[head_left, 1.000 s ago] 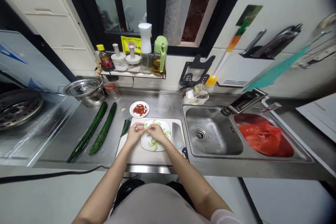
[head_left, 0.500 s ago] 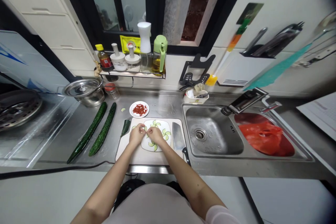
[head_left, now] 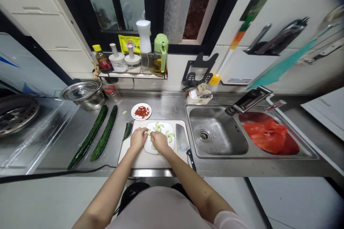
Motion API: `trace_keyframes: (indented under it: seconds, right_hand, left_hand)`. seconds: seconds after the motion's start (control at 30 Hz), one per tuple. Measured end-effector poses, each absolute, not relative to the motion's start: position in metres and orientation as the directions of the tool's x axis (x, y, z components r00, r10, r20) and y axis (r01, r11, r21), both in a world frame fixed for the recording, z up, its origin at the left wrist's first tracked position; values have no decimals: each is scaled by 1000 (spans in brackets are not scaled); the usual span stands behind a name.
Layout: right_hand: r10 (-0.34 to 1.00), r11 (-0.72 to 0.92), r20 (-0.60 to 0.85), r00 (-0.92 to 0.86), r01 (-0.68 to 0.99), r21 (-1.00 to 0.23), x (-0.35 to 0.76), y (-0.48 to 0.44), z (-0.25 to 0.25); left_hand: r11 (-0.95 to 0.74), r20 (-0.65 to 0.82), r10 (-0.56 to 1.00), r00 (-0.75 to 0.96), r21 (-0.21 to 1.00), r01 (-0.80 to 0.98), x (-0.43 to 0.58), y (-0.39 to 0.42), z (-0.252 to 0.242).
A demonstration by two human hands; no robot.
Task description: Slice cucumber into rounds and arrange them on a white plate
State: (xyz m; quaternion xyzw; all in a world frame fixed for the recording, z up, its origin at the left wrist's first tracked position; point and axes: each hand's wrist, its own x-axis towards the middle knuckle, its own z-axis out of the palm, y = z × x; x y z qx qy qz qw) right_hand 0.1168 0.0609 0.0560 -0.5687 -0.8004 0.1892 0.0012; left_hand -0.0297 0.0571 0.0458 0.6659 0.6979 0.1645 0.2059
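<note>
A white plate [head_left: 148,147] with cucumber slices [head_left: 170,136] laid in curved clusters sits on a pale cutting board [head_left: 128,158]. At the plate's left side, my left hand [head_left: 138,138] is closed, its fingertips pinching a cucumber slice [head_left: 149,132]. My right hand [head_left: 159,141] hangs over the plate's middle, thumb and fingers pressed together at the same slice; the fingertips partly hide it. To the right on the board lies a kitchen knife [head_left: 182,139] with a black handle. A cut cucumber piece [head_left: 128,130] lies by the board's left edge.
Behind the board stands a small white dish [head_left: 141,111] of red bits. Two whole cucumbers [head_left: 104,139] lie to the left, near a lidded steel pot [head_left: 85,94]. On the right is a sink [head_left: 215,139] with a faucet [head_left: 248,101] and a red bag [head_left: 266,136].
My hands have lowered slightly and shifted at the plate's left side, where a slice now shows between the fingertips. The whole view has shifted a little.
</note>
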Motion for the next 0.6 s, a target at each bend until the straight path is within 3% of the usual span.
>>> trace_keyframes:
  seconds: [0.2,0.6]
  right_hand:
    - [898,320,-216,-382,907,-274,118,54,55]
    - [910,273,-217,-353,905,-327,114,50,45]
  left_hand:
    - [9,-74,997,32,489,872,-34,58,46]
    - [23,-107,994,31,474,880,-32,59,44]
